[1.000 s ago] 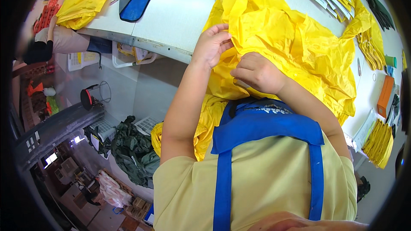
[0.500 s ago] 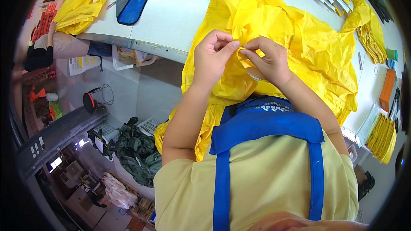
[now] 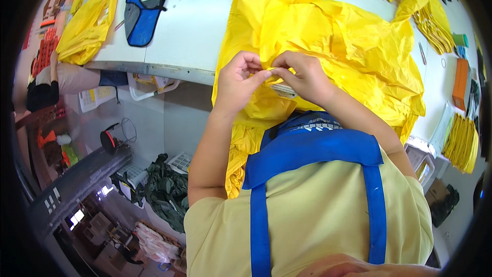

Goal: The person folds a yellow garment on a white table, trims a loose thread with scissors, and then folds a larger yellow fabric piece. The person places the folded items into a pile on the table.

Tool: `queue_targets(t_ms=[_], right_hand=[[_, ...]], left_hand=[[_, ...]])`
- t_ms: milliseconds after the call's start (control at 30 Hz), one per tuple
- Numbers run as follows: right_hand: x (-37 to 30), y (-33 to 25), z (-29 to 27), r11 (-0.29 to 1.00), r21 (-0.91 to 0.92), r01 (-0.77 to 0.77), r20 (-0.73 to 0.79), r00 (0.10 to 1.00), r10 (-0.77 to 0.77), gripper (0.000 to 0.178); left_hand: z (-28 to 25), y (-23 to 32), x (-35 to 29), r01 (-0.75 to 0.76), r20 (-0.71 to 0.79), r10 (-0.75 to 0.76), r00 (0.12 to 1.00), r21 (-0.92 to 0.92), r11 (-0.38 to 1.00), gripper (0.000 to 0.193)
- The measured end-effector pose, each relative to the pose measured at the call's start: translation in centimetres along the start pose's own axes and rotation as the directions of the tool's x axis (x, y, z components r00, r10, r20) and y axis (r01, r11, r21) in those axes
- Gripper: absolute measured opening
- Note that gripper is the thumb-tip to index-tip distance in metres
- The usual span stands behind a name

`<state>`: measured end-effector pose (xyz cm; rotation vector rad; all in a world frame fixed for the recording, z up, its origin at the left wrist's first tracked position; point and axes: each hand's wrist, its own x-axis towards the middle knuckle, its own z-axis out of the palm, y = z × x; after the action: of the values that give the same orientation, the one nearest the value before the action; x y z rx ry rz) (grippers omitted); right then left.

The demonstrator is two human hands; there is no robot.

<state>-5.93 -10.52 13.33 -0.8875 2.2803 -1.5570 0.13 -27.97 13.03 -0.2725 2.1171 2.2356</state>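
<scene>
A large crumpled yellow garment of thin, shiny fabric (image 3: 338,36) spreads over the table in front of me and hangs over its near edge. My left hand (image 3: 240,82) pinches a bit of this fabric between thumb and fingers. Close against it, my right hand (image 3: 302,76) pinches the same spot, fingertips almost touching the left ones. Below the right hand a small whitish label-like piece (image 3: 283,90) shows on the fabric. What exactly lies between the fingertips is too small to make out.
On the white table (image 3: 197,7) lies a blue and grey pouch (image 3: 144,20). Folded yellow pieces (image 3: 89,25) are at the far left, beside another person. An orange box (image 3: 460,84) and stacked yellow pieces (image 3: 460,143) stand at the right. Dark green fabric (image 3: 166,190) fills a basket below.
The view has shifted a little, so the table things sit elsewhere in the picture. Both hands keep pinching the fabric together, and more of the whitish piece shows.
</scene>
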Motion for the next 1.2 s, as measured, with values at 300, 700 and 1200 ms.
queue_targets(t_ms=[300, 700, 1200], right_hand=[[-1.5, 1.6, -1.1, 0.999, -0.045, -0.016, -0.020, 1.000, 0.015, 0.015], [-27.4, 14.0, -14.2, 0.686, -0.123, -0.717, -0.811, 0.471, 0.346, 0.020], [-35.3, 19.6, -14.4, 0.744, 0.512, -0.430, -0.787, 0.113, 0.607, 0.016]], left_hand=[[0.9, -1.2, -0.4, -0.141, -0.012, 0.181, 0.983, 0.574, 0.806, 0.021], [-4.1, -6.0, -0.9, 0.153, -0.227, 0.016, 0.974, 0.704, 0.693, 0.018], [-4.3, -5.4, -0.5, 0.044, -0.086, 0.040, 0.995, 0.791, 0.611, 0.024]])
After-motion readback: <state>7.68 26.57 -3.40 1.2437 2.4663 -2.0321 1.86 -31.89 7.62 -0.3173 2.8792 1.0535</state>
